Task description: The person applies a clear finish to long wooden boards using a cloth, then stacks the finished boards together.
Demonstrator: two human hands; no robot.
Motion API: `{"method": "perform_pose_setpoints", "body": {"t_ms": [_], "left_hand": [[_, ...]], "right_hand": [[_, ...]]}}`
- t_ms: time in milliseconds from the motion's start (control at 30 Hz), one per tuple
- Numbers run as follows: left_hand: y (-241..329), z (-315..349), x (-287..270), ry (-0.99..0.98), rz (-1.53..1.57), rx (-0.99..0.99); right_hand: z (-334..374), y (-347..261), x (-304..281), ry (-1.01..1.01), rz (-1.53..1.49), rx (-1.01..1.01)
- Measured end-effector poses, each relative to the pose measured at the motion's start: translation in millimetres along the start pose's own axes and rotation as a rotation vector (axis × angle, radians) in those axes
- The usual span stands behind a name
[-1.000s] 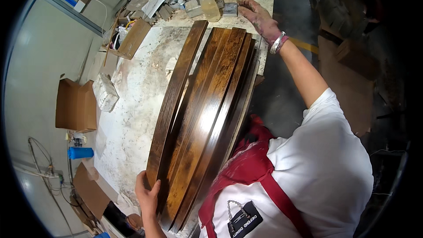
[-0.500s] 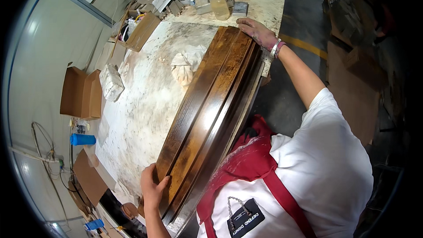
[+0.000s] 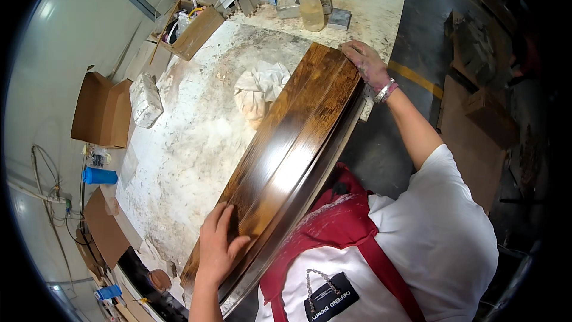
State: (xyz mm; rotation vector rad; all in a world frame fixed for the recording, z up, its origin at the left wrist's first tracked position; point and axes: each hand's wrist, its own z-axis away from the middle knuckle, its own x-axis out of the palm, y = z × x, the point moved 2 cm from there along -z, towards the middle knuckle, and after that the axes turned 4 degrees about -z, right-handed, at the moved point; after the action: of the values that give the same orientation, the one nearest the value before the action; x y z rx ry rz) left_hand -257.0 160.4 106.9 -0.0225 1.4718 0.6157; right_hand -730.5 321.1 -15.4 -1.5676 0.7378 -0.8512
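A long, glossy brown wooden panel [image 3: 283, 143] with lengthwise grooves lies slantwise along the near right edge of the worktable. At its far right corner, my right hand [image 3: 368, 64], stained on the fingers, is closed on the panel's end. My left hand [image 3: 218, 241] rests on the near end, its fingers laid over the top face and the thumb spread apart. A crumpled off-white cloth [image 3: 259, 89] lies beside the panel's far half. The underside of the panel is hidden.
The stained white worktable [image 3: 173, 161] holds a bottle of yellowish liquid [image 3: 311, 9], a grey block [image 3: 339, 19], a cardboard box of odds and ends [image 3: 193, 33] and a white wrapped bundle [image 3: 145, 100]. An open carton [image 3: 101, 113] and a blue cylinder [image 3: 100, 175] stand at the left.
The panel has rolled so that its broad grooved face shows more and its near side less. My left hand has shifted from the panel's left edge onto its top.
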Motion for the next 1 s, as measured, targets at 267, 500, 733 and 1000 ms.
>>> {"method": "perform_pose_setpoints", "body": {"t_ms": [267, 500, 733, 1000], "left_hand": [[12.0, -205.5, 24.3, 0.029, 0.512, -0.05], [62.1, -362.6, 87.8, -0.143, 0.661, 0.122], [91.5, -395.4, 80.9, -0.272, 0.761, -0.093], [86.8, -386.6, 80.9, -0.303, 0.766, -0.117]], "right_hand": [[-66.1, -14.1, -1.3, -0.46, -0.013, 0.181], [-93.3, -5.2, 21.9, -0.748, 0.247, 0.148], [-97.2, 2.4, 18.4, -0.774, 0.31, 0.122], [-90.0, 3.1, 16.0, -0.723, 0.409, 0.054]]}}
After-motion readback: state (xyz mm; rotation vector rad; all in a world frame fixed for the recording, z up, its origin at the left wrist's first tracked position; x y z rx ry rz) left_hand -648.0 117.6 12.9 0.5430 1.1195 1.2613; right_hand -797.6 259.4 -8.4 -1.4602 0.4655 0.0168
